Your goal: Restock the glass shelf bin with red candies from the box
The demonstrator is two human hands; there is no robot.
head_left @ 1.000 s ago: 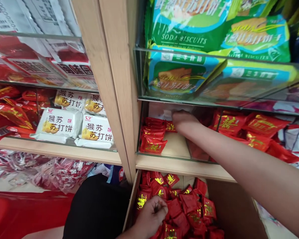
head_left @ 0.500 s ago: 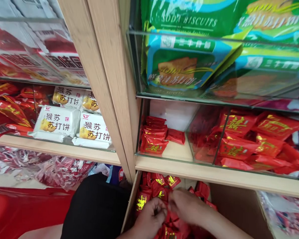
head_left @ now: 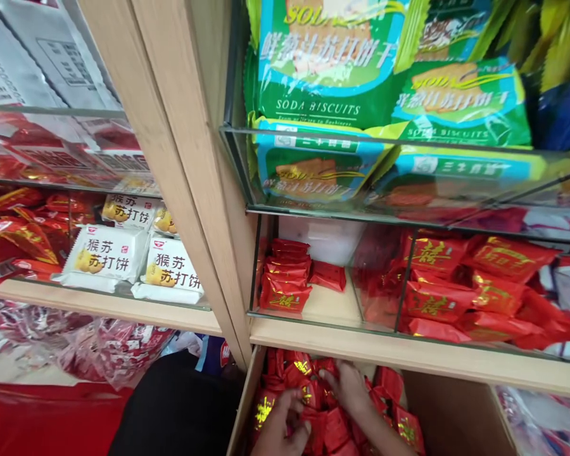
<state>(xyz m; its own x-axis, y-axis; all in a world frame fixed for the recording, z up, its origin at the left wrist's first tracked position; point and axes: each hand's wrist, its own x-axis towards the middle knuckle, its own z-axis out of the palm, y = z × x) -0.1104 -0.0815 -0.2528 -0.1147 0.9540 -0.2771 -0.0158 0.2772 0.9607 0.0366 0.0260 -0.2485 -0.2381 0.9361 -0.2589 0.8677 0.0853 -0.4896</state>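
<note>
Low in the head view, both my hands reach into a cardboard box full of small shiny red packets with gold characters. My left hand hovers over the packets on the left side, its fingers curved and thumb apart, nothing plainly gripped. Farther back in the box, my right hand touches the packets, thumb spread from the fingers; the fingertips are partly hidden. Just above the box, a glass-fronted shelf bin holds a stack of similar red packets, with one more lying beside it.
Right of that bin, a glass divider separates off more red packets. Green soda biscuit packs fill the shelf above. A wooden upright stands left of the box, and white biscuit packs sit beyond it. A black-clad knee is beside the box.
The view has tilted up slightly, so shelves appear lower. My hands, close together before, are now apart: the right is farther back among the packets, and the left has opened its fingers.
</note>
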